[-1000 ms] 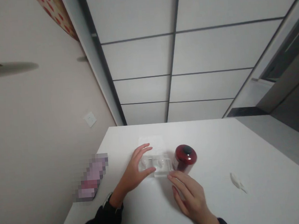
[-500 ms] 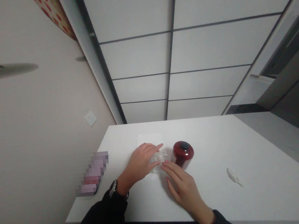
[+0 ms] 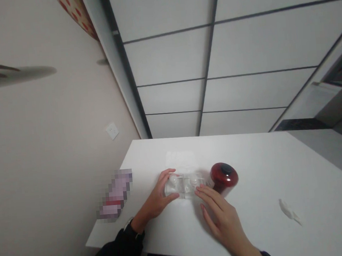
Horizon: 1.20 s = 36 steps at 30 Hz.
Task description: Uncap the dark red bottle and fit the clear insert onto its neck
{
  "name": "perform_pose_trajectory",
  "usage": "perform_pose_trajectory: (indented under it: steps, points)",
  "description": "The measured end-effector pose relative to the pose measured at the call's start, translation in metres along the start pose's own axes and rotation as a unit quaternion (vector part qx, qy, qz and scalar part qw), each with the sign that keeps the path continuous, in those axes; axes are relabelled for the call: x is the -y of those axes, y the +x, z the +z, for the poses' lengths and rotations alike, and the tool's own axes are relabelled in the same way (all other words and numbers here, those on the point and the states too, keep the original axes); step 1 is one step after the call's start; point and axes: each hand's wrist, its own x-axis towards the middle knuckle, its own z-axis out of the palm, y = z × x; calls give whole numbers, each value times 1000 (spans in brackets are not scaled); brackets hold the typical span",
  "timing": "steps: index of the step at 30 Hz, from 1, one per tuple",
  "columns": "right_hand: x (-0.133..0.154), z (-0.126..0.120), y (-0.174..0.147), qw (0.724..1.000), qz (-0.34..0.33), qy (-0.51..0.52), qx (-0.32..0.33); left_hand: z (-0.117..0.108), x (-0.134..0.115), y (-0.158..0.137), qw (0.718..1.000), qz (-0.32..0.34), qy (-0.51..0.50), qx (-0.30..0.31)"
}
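Note:
Two clear plastic containers, or two halves of one, stand side by side on the white table (image 3: 250,157). Each has a rounded knob-like top. Around the left clear container (image 3: 174,187) is my left hand (image 3: 160,196), thumb at its near side and fingers at its far side. My right hand (image 3: 222,214) has its fingers stretched out, the fingertips at the near right edge of the right clear container (image 3: 190,185). Beside these fingers stands a dark red bottle (image 3: 222,177) with a black top; the fingers partly cover its lower left.
A pixelated, phone-like pink object (image 3: 115,195) lies along the table's left edge. A crumpled white tissue (image 3: 288,212) is at the right. Behind the containers lies a faint clear sheet or flat piece (image 3: 181,157). A wall rises on the left, white panelled doors behind.
My left hand has shifted left, from over the right clear container to around the left one, which now shows. My right hand keeps its place by the bottle. The whole view has turned slightly left.

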Motion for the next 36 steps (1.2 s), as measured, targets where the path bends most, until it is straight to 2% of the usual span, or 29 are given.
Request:
perform_pose_trajectory:
  steps: [3, 9, 17, 22, 27, 31, 36]
  points:
    - [-1, 1, 0, 1000, -8, -7, -4, -1, -1, -1, 1000, -4, 0, 0]
    - [-9, 6, 3, 998, -46, -19, -35, -2, 15, -2, 1000, -11, -7, -17]
    - [-1, 1, 3, 1000, -9, -8, -16, -3, 7, 1, 995, -67, -74, -27]
    - [0, -2, 3, 1000, 3, 2, -11, 2, 9, 1, 992, -62, -95, -63]
    - [0, -1, 1, 1000, 12, 12, -8, 1, 6, 1, 994, -65, -81, -30]
    - [-1, -1, 0, 999, 18, 27, -12, 1, 4, 1, 992, -66, -105, -39]
    - [0, -1, 1, 999, 27, 34, -15, 1, 4, 1, 992, -69, -108, -23]
